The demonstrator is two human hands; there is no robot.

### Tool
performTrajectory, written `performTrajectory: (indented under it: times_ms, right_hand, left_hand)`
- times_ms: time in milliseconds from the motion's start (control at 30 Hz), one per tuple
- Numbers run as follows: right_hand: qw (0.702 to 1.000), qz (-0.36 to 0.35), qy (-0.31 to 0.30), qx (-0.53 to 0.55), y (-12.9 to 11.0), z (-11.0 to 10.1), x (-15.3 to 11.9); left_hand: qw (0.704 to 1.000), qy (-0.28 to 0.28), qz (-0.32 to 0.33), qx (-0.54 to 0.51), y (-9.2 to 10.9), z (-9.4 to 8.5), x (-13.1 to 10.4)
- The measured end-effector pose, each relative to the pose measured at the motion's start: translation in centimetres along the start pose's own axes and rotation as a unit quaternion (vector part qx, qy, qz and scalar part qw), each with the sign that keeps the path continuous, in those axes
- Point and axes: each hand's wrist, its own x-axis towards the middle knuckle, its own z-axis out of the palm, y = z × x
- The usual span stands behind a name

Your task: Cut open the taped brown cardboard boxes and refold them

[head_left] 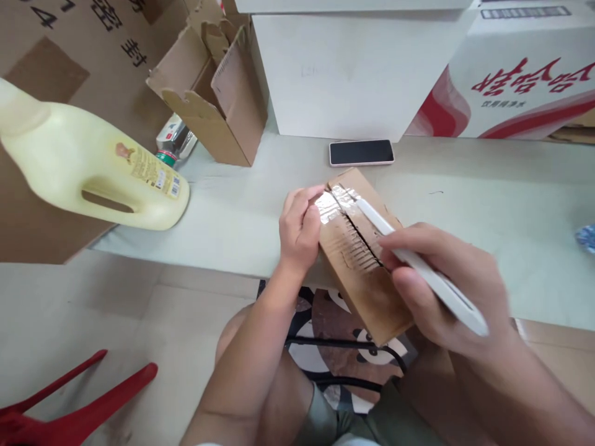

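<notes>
A brown cardboard box (372, 297) lies tilted at the table's near edge, with a dark slit along its top and clear shiny tape (330, 207) across the far end. My left hand (300, 226) grips the box's left side near the tape, fingers bent round its edge. Between the thumb and fingers of my right hand (446, 285) is a slim white pen-like tool (418, 263), its thin tip at the tape. The tool slants from the box's far end back over my palm. Whether the tip cuts into the tape is too small to tell.
A phone (361, 153) lies beyond the box on the pale table (465, 186). A yellow jug (97, 161) and an open cardboard box (227, 118) stand at the left. White boxes (344, 74) line the back. A red chair or stool part (93, 402) shows lower left.
</notes>
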Motion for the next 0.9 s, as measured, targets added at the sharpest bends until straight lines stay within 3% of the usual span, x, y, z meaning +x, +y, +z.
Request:
performTrajectory:
  times_ms: [133, 467, 900]
  right_hand:
    - [0.999, -0.023, -0.042, -0.019, -0.1, 1.0, 0.9]
    - [0.997, -0.009, -0.025, -0.074, 0.0, 1.8, 1.0]
    - [0.998, 0.009, 0.018, -0.066, -0.2, 1.4, 0.5]
  left_hand:
    - [1.0, -0.006, -0.001, 0.007, 0.3, 0.1, 0.0]
    - [1.0, -0.008, -0.005, 0.013, 0.1, 0.2, -0.1]
    - [1.0, 0.004, -0.017, -0.005, 0.0, 0.4, 0.0]
